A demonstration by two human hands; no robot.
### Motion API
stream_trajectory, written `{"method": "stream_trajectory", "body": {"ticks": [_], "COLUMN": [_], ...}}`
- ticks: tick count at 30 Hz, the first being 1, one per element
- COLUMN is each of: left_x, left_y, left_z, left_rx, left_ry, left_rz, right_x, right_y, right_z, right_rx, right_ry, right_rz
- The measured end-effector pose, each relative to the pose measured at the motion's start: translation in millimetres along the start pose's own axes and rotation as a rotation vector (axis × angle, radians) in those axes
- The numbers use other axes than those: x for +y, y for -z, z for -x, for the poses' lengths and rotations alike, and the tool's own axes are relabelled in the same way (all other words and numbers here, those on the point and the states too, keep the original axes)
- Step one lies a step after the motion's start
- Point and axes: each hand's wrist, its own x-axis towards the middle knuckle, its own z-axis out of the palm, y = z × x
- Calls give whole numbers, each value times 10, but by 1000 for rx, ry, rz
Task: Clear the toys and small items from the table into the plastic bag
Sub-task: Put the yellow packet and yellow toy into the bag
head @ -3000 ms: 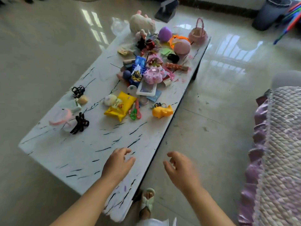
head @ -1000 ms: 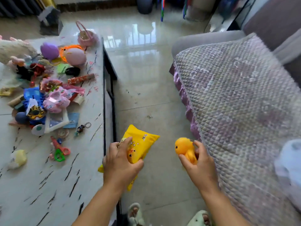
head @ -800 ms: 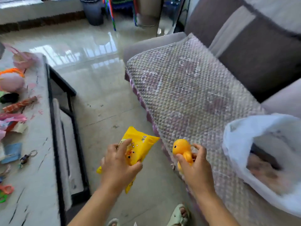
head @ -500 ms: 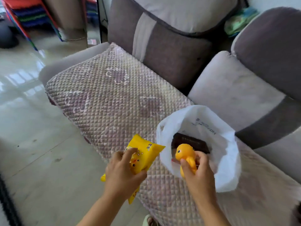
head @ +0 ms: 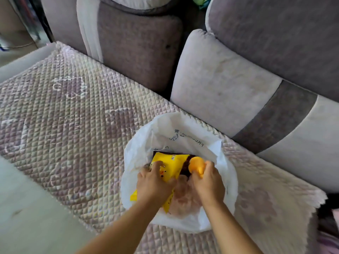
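Your left hand (head: 153, 185) grips the yellow packet (head: 171, 166) and your right hand (head: 208, 182) grips the orange duck (head: 196, 165), both inside the white plastic bag (head: 165, 132) on the sofa (head: 73, 125).

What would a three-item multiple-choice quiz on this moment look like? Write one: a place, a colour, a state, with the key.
1. Where does the white plastic bag sit?
A. on the quilted sofa cover
B. on a chair
C. on the floor

2. What colour is the packet that the left hand holds?
A. blue
B. yellow
C. green

3. What state is the right hand in?
A. flat and open on the sofa
B. curled round nothing
C. gripping the orange duck toy over the bag's mouth

Key: 1 A, the bag rests on the quilted cover in front of the back cushions. 2 B, the packet is bright yellow with small print. 3 C, the fingers wrap the duck's lower part, its rounded head sticking out above the open bag.
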Motion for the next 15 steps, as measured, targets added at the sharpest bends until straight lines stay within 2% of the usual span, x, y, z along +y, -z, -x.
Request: {"method": "stream_trajectory", "body": {"ticks": [5, 8, 11, 15], "left_x": [88, 97, 45, -39], "left_y": [-281, -437, -522, -461], "left_z": [-334, -406, -415, -334], "left_rx": [54, 75, -14, -89], "left_ry": [88, 115, 117, 22], "left_rz": [-144, -141, -181, -167], "right_x": [143, 252, 327, 348], "right_y": [-163, -213, -210, -133], "right_z": [-157, -79, 18, 99], "right_rx": [-1, -25, -23, -22], "right_ry": [2, 25, 47, 78], "right_rz": [46, 12, -26, -72]}}
